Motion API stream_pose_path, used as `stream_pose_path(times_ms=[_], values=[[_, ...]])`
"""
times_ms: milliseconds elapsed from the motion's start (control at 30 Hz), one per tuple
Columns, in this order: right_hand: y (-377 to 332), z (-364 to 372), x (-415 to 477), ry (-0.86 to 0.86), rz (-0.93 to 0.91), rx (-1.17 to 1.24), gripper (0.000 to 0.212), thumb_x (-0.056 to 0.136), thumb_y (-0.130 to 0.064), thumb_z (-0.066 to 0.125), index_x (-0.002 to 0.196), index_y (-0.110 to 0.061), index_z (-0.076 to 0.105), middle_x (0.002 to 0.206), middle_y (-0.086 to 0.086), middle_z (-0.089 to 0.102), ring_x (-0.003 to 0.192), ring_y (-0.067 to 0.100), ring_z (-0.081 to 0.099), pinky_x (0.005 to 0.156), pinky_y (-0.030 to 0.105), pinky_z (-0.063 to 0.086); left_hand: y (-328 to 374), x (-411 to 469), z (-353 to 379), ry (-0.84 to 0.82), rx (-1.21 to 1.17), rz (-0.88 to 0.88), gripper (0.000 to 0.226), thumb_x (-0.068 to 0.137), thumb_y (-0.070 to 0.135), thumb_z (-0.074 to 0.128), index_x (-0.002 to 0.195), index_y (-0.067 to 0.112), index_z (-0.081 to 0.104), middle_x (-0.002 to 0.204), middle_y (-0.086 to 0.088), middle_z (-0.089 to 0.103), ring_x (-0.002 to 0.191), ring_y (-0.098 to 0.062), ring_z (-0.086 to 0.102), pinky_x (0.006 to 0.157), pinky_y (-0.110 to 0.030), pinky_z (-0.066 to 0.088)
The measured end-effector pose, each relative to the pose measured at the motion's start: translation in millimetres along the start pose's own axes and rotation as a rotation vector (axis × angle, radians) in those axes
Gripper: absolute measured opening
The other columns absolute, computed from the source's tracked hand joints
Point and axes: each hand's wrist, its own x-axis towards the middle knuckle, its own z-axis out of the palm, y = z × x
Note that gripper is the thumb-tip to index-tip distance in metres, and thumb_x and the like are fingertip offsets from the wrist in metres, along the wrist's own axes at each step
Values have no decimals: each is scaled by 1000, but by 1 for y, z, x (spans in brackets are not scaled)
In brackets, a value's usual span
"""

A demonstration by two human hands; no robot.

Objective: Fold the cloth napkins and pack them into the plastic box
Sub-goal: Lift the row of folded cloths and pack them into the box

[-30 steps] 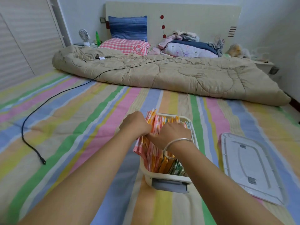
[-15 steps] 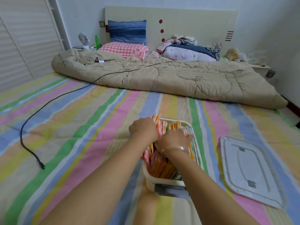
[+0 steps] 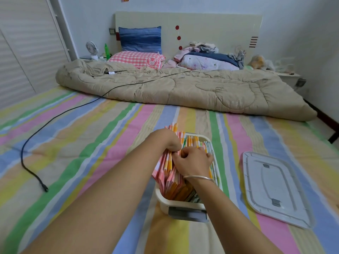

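Head view. Lid (image 3: 275, 187) lies flat on the sheet, right of the plastic box (image 3: 180, 205), apart from it. Black cable (image 3: 44, 188) trails across the left side, running up onto the tan quilt (image 3: 183, 88) bunched across the far bed. Both forearms cross the near frame and hide much of the box's left wall.

Folded napkins (image 3: 170, 180) stand on edge in the box, centre-near; pink ones lean out over its left rim. Left hand (image 3: 167, 139) pinches napkin tops at the far-left; right hand (image 3: 194, 161), bracelet (image 3: 199, 177) at the wrist, curls its fingers into the row just beside.

Surface: striped sheet (image 3: 91, 143). Far: headboard (image 3: 201, 24), blue pillow (image 3: 140, 39), small fan (image 3: 91, 48). Slatted doors (image 3: 23, 43) left.
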Motion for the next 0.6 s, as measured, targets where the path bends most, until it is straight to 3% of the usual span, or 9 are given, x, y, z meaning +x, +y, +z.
stream_pose_path(times_ms=[67,133,233,333,500,600], values=[[2,2,0,11,-13,15,42,85,-40,55,52,-18,45,59,-4,50,99,18,46,89,33,17,9,-8,-6,-35,91,64,44,105,6,30,147,-5,37,155,-22,37,142,-34,36,109,-36,33],[4,2,2,17,-6,43,43,85,-40,56,51,-18,43,58,-4,48,99,19,47,90,34,19,14,-1,-7,-58,245,122,43,105,6,30,144,-6,41,151,-24,39,139,-36,38,108,-38,34],[9,3,4,23,-4,68,44,84,-40,57,50,-18,41,55,-4,45,97,19,49,94,35,21,15,14,-3,-120,372,167,37,102,8,36,133,-7,51,127,-24,50,123,-35,51,97,-37,44],[11,4,4,32,-16,84,45,83,-39,59,48,-18,40,53,-5,43,93,20,50,95,36,23,16,17,-3,-125,398,184,33,101,8,41,128,-3,56,105,-13,46,97,-26,51,81,-30,42],[15,5,4,17,-35,108,43,81,-37,60,47,-18,41,50,-4,44,86,21,53,99,38,27,19,22,0,-165,476,183,33,101,6,44,128,-6,58,79,-9,45,92,-22,47,89,-32,46],[19,5,6,13,-43,130,45,81,-37,60,46,-18,39,48,-4,41,78,22,51,97,37,29,21,22,2,-212,532,175,34,101,5,43,131,-8,54,103,-13,54,99,-25,53,83,-30,42]])
